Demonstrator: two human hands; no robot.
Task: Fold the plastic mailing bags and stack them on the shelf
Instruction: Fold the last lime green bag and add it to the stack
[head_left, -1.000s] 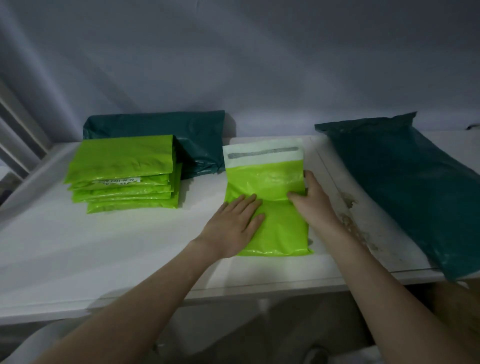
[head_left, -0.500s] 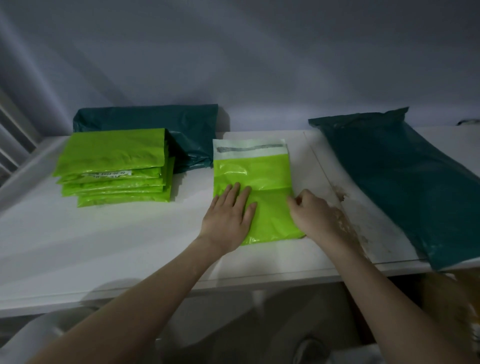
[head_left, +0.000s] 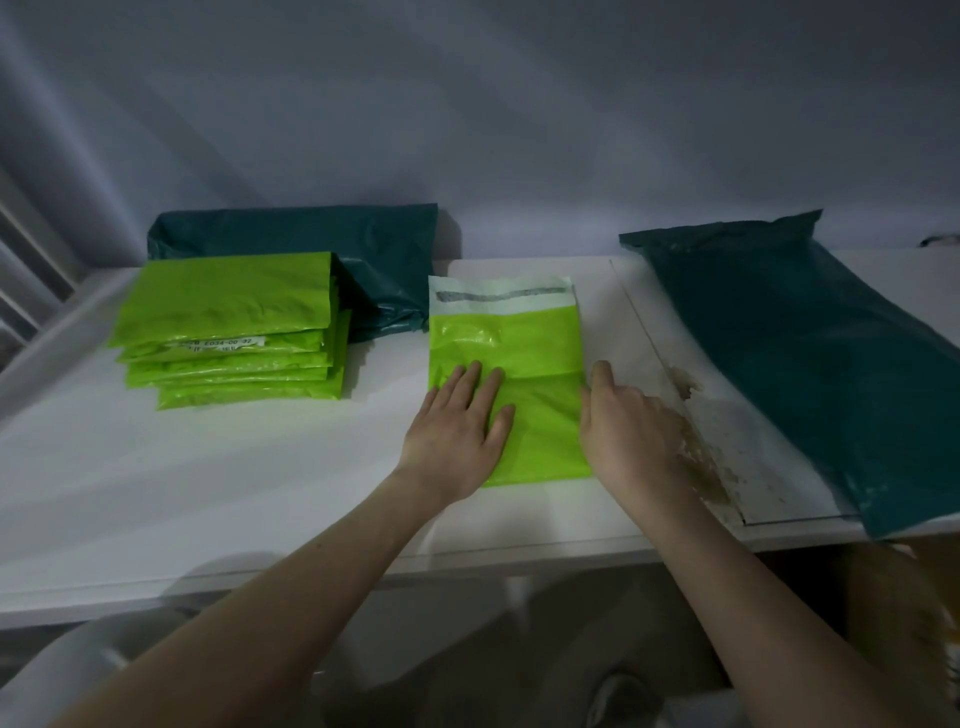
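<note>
Lime-green mailing bag (head_left: 524, 353) lying flat on the white shelf (head_left: 234, 467), centre of view, white adhesive flap (head_left: 498, 296) at its far end, a crease across its middle. Left hand (head_left: 457, 436) pressed flat on the near left portion of the bag, fingers straight and close together, nothing gripped. Right hand (head_left: 631, 431) set against the bag's right edge, back of the hand uppermost, index finger extended along the edge; remaining fingers tucked out of sight, so grip on the edge cannot be told.

Stack of folded lime-green bags (head_left: 234, 332) at left on the same shelf, well apart from the flat bag, a white printed label (head_left: 221, 344) showing on one layer; text not legible. Dark teal bag (head_left: 374, 260) behind the stack, against the wall, touching the stack's right rear corner. Second dark teal bag (head_left: 810, 353) laid lengthwise at right, near end overhanging the shelf's front edge. Brown stain (head_left: 701, 462) on the shelf surface between right hand and that bag, just beside the wrist.
</note>
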